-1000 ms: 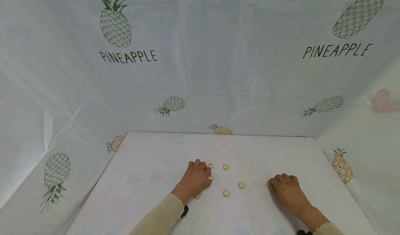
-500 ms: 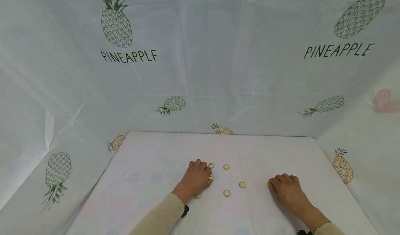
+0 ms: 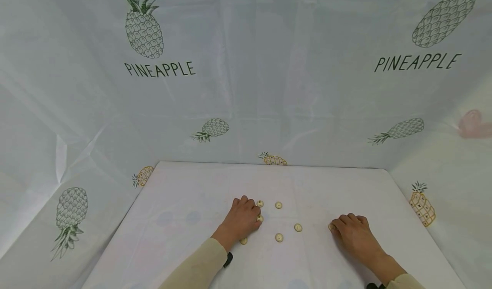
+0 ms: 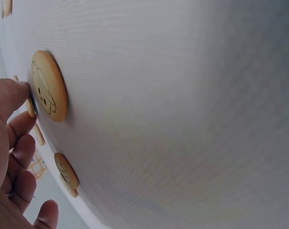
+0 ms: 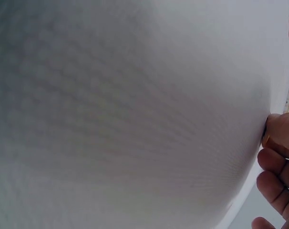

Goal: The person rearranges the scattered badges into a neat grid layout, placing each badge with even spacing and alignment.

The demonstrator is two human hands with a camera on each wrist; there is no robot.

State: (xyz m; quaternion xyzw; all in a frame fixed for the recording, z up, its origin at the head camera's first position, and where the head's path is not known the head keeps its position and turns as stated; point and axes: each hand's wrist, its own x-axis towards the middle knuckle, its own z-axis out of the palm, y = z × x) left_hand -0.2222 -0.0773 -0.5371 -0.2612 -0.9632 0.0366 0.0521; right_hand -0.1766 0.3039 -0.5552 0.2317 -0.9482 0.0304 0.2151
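In the head view my left hand (image 3: pixel 240 218) is left of the table's middle, its thumb and index finger pinching a round wooden disc (image 3: pixel 259 218) at the tabletop. The left wrist view shows that pinched disc (image 4: pixel 30 106) edge-on. A larger-looking disc (image 4: pixel 49 86) with a line-drawn cartoon face lies nearest that camera. Over on the right, my right hand (image 3: pixel 355 235) pinches another wooden disc (image 3: pixel 332 226) by its edge. Only a sliver of this disc (image 5: pixel 265 139) shows in the right wrist view; the thumb and fingers hide the rest.
Several more pale discs lie flat on the white cloth-covered table (image 3: pixel 184 237): one disc (image 3: pixel 278 205) toward the back, one disc (image 3: pixel 298 227) between the hands, one disc (image 3: pixel 279 237) nearer. Another disc (image 3: pixel 244 240) sits beside the left wrist. A pineapple-print curtain (image 3: pixel 261 88) surrounds the table.
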